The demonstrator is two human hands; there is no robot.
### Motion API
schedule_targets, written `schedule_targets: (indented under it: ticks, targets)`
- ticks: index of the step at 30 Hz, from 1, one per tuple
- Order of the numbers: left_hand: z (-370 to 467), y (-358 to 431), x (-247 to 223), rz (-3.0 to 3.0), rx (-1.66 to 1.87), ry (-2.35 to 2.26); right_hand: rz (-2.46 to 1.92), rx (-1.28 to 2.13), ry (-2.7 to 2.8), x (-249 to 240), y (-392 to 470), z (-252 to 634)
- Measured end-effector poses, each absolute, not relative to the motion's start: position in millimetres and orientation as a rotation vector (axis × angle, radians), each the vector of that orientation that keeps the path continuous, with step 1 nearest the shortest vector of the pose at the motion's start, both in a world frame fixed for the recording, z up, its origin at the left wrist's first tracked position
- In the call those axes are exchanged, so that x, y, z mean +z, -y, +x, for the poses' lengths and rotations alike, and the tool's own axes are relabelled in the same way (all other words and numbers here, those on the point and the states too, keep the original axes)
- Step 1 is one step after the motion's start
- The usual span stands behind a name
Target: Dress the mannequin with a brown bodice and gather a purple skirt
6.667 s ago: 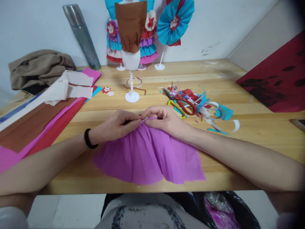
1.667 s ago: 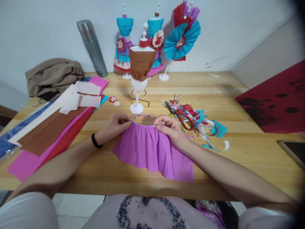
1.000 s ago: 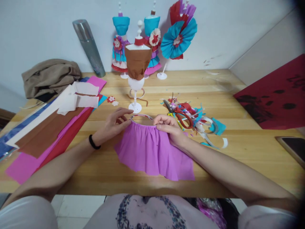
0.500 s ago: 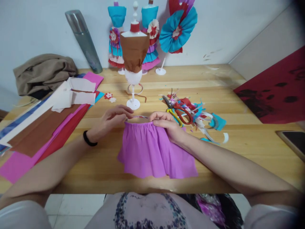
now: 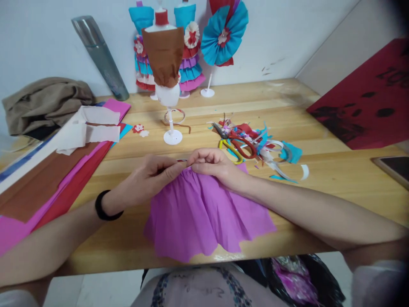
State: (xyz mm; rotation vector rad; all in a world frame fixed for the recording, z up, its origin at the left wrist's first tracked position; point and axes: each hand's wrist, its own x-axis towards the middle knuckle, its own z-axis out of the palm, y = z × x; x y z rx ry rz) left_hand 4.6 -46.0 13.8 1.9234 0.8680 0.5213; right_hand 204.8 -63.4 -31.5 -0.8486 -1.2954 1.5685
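Note:
A purple gathered paper skirt (image 5: 194,213) hangs from both my hands above the front part of the wooden table (image 5: 128,243). My left hand (image 5: 153,175), a black band on its wrist, pinches the left part of the skirt's top edge. Close beside it, my right hand (image 5: 217,166) has thumb and fingers closed on the same gathered edge. A bit of the curved waistband shows between the hands; the rest is hidden by fingers. Beyond them stands a white doll-size dress form (image 5: 168,96) wearing a brown paper bodice (image 5: 164,53).
Red- and yellow-handled scissors (image 5: 244,147) lie among paper scraps (image 5: 265,136). Coloured paper sheets (image 5: 76,170), a brown cloth (image 5: 47,104) and a flask (image 5: 100,59) are at left. Dressed forms (image 5: 188,55) stand behind; a phone (image 5: 393,168) rests at right.
My left hand has closed on the skirt's top edge, where its fingers were more spread before. The two hands have come nearer each other and the skirt's waist is bunched. The view has shifted slightly.

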Motion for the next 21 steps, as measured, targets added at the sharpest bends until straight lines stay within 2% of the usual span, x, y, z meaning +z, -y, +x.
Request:
schedule_targets:
  ticks: [10, 17, 21]
  targets:
    - [11.0, 48.4, 11.0, 1.915, 0.387, -0.744, -0.868, 1.53, 1.416, -31.5, 65.8, 207.1]
    - [6.7, 48.4, 8.6, 2.097, 0.446, -0.759, -1.162, 1.23, 1.605, -26.6, 65.7, 208.1]
    - [5.7, 48.3, 6.8, 2.215, 0.519, -0.739, -1.18, 1.081, 1.594, -24.7, 65.7, 207.9]
